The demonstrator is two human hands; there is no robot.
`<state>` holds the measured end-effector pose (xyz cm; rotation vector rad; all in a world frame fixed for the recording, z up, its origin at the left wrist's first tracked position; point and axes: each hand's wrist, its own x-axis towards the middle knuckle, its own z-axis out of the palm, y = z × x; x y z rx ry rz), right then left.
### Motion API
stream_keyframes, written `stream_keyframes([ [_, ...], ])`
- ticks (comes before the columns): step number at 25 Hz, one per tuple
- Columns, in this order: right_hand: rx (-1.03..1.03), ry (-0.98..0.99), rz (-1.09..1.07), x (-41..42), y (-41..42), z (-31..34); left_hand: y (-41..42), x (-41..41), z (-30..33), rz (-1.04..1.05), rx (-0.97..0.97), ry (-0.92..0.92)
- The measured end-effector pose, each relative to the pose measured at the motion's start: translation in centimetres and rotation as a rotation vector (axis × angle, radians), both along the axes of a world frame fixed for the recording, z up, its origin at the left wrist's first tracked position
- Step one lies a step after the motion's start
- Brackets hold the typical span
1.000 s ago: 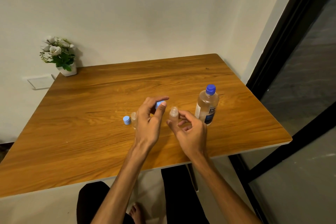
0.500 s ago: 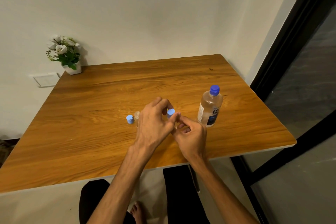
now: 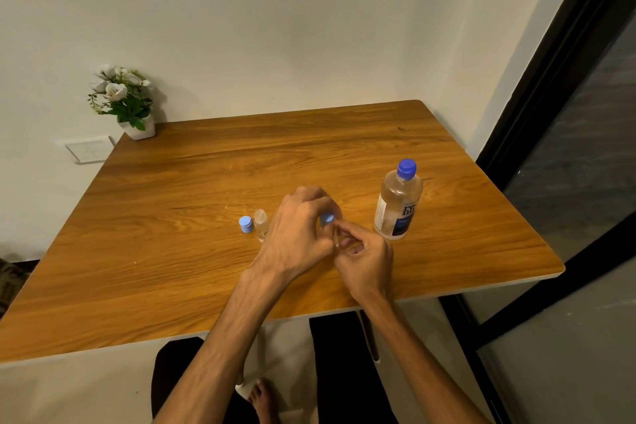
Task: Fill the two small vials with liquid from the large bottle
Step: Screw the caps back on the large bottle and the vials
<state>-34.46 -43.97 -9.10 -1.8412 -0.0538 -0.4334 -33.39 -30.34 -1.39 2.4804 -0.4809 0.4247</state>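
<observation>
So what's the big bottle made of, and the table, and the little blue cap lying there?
The big bottle looks like clear, glossy plastic: the liquid shows through it, and its cap is blue. The table has a smooth, slightly shiny brown top with wood grain; real wood or a printed layer, I can't tell. The little blue cap looks like matte plastic.

Potted white flowers (image 3: pixel 121 98) on wooden table (image 3: pixel 172 251) — far-left corner.
</observation>
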Motion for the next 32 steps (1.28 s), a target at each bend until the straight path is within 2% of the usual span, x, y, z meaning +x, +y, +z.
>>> stream_keyframes([
  [2,-0.001,-0.017,0.007,0.1,-0.2,-0.3,-0.3,-0.4,0.1,-0.101,-0.010,0.022],
  [5,-0.016,-0.027,0.000,0.0,-0.2,-0.1,-0.4,-0.1,-0.4,0.046,-0.003,-0.054],
  [7,-0.055,0.015,0.010,0.3,-0.2,0.1,-0.1,0.7,-0.6,0.127,0.034,0.001],
  [11,-0.092,0.077,0.053,1.2,-0.3,-0.7,-0.3,1.3,-0.3,0.020,0.119,0.004],
  [16,-0.077,0.067,0.083,1.5,0.1,-1.2,0.3,0.7,-1.7,0.073,0.099,-0.046],
  [18,-0.109,0.088,0.089,1.3,0.0,-1.0,1.3,0.1,-2.3,0.106,0.001,-0.103],
  [20,-0.150,0.123,0.027,0.5,-0.1,-1.0,2.7,-0.8,-2.6,0.163,-0.176,-0.207],
  [23,-0.157,0.017,-0.157,-2.4,0.7,-0.8,5.9,-2.3,-3.2,0.318,-0.360,-0.292],
  [25,-0.128,-0.061,-0.139,-3.9,2.0,-0.6,8.0,-2.5,-4.4,0.448,-0.373,-0.231],
  [27,-0.151,-0.075,-0.036,-4.3,4.2,-0.3,9.8,-2.0,-5.4,0.534,-0.307,-0.100],
  [32,-0.223,0.073,0.116,-1.2,9.6,0.5,11.4,-0.1,-6.0,0.482,-0.037,0.198],
])
